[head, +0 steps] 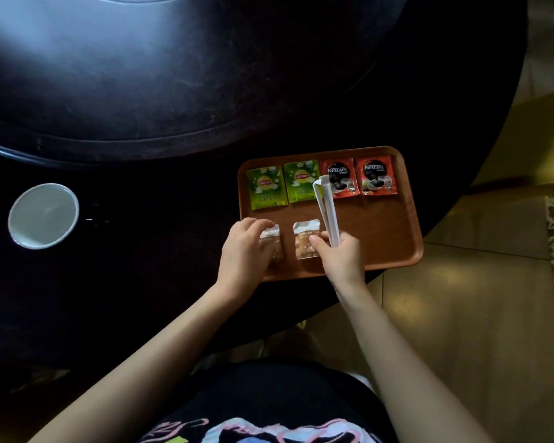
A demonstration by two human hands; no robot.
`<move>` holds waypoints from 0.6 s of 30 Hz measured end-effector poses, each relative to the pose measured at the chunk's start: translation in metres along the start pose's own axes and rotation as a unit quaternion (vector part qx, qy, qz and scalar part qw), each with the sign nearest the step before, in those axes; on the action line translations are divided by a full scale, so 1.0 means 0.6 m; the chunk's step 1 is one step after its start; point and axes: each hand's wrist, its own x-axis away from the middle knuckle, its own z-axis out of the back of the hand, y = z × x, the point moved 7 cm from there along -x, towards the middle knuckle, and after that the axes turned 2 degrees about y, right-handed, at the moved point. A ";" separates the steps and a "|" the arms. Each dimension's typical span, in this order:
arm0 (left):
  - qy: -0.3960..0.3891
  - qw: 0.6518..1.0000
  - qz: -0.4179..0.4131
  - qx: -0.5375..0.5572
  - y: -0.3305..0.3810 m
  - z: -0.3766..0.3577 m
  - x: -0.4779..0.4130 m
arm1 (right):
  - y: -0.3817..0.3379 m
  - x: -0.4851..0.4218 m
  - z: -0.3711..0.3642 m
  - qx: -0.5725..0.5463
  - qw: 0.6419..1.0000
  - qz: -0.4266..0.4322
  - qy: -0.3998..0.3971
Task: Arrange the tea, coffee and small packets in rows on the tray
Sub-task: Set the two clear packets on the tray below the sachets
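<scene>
A brown wooden tray lies on the dark table. Along its far edge sit two green tea packets and two red coffee packets in a row. Two small brown-and-white packets lie in the near row. My left hand rests its fingers on the left small packet. My right hand holds long white stick sachets upright, and its thumb touches the right small packet.
A white cup stands on the table far to the left. A raised round turntable fills the table's middle beyond the tray. The table's curved edge runs just right of the tray, with tiled floor below.
</scene>
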 end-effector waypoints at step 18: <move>0.006 0.995 -0.067 -0.073 0.005 -0.008 -0.011 | -0.033 -0.003 0.010 0.187 0.969 0.138 0.080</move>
